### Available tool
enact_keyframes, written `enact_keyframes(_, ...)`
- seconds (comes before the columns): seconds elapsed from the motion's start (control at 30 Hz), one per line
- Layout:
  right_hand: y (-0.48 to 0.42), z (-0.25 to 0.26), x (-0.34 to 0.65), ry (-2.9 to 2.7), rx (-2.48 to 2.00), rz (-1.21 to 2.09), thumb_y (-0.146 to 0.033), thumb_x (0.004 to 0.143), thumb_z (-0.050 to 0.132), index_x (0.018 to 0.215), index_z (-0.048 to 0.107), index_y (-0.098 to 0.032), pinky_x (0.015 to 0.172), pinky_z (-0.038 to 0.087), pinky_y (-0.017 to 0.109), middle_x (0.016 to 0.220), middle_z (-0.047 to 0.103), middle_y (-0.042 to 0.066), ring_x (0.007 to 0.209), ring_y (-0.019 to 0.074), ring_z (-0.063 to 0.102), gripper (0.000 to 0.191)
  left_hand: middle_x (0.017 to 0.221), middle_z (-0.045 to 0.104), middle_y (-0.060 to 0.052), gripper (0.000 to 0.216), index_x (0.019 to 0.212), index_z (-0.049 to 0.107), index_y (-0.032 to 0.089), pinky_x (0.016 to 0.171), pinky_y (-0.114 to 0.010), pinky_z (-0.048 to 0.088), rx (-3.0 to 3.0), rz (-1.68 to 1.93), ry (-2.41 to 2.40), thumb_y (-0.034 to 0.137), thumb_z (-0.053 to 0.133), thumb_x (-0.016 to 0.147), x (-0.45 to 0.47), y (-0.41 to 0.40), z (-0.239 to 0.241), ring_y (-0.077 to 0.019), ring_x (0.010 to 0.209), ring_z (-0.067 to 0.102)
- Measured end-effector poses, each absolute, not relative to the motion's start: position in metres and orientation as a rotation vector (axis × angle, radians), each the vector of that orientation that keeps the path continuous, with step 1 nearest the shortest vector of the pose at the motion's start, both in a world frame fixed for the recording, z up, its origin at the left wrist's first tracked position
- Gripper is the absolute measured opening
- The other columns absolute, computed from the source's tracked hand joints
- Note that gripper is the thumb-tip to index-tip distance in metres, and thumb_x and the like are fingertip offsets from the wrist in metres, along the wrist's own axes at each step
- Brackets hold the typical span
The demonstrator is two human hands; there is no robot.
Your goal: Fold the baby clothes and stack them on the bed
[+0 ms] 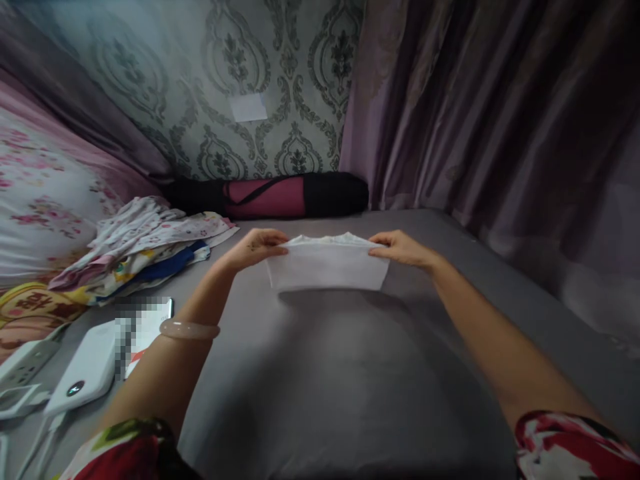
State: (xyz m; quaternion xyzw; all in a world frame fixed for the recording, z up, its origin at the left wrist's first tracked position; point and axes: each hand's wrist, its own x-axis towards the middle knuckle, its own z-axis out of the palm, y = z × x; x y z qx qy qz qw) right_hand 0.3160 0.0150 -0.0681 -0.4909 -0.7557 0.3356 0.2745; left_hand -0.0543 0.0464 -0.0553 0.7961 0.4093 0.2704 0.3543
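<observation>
The left hand (pixel 259 248) and right hand (pixel 399 249) hold a white cloth (pixel 327 268) between them, nearer the viewer than the bag (pixel 265 199) on the bed (pixel 330 387). Both hands' fingers are clamped on its 2 upper corners. Clothes (pixel 145 230) lie by the bag's left end; a phone (pixel 153 320) and power bank (pixel 90 367) lie nearer than the bag, leftward.

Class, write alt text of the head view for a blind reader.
The left hand and right hand hold a white cloth by its upper edge over a gray surface. Piled fabrics lie to the left; a maroon and black bag lies behind.
</observation>
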Motion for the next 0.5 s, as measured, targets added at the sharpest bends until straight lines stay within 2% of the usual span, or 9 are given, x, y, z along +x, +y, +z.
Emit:
enact_keyframes(0.1,0.008,-0.067,0.312,-2.026,-1.228,0.462,-0.029,0.081,0.057,0.099,0.069,-0.017,0.085,0.046,0.034,0.097,0.070,0.005,0.091,0.0199,0.062,0.025,0.096,0.069,-0.006,0.032,0.105,0.064,0.015,0.075,-0.028,0.049,2.312,0.929,1.108,0.037,0.059,0.081,-0.055,0.039,-0.051,-0.0170,0.083,0.063)
enact_keyframes(0.2,-0.012,-0.096,0.310,-2.176,-1.140,0.177,-0.016,0.083,0.047,0.102,0.068,-0.019,0.090,0.045,0.037,0.101,0.069,0.008,0.099,0.0204,0.060,0.028,0.098,0.069,-0.008,0.029,0.109,0.064,0.016,0.080,-0.032,0.049,2.599,0.856,1.136,0.023,0.048,0.085,-0.057,0.022,-0.078,-0.0195,0.088,0.063)
enact_keyframes(0.3,-0.040,-0.136,0.314,-2.433,-1.128,0.174,-0.004,0.080,0.040,0.107,0.067,-0.020,0.092,0.045,0.037,0.108,0.068,0.008,0.106,0.0192,0.059,0.042,0.099,0.069,-0.009,0.039,0.108,0.064,0.017,0.086,-0.035,0.048,2.772,0.572,1.012,0.007,0.041,0.079,-0.063,-0.002,-0.121,-0.0213,0.095,0.063)
enact_keyframes(0.37,-0.054,-0.153,0.317,-2.529,-1.165,0.204,-0.001,0.075,0.041,0.109,0.067,-0.021,0.096,0.043,0.039,0.116,0.066,0.007,0.112,0.0193,0.057,0.047,0.108,0.067,-0.008,0.047,0.112,0.063,0.019,0.089,-0.035,0.047,2.782,0.411,0.916,0.004,0.042,0.072,-0.067,-0.016,-0.142,-0.0218,0.103,0.061)
enact_keyframes(0.5,-0.057,-0.158,0.305,-2.440,-1.284,0.182,-0.005,0.076,0.043,0.110,0.068,-0.020,0.101,0.040,0.040,0.121,0.065,0.008,0.116,0.0207,0.056,0.045,0.118,0.064,-0.010,0.048,0.116,0.060,0.018,0.094,-0.037,0.046,2.706,0.487,1.056,0.005,0.044,0.072,-0.063,-0.025,-0.152,-0.0227,0.110,0.059)
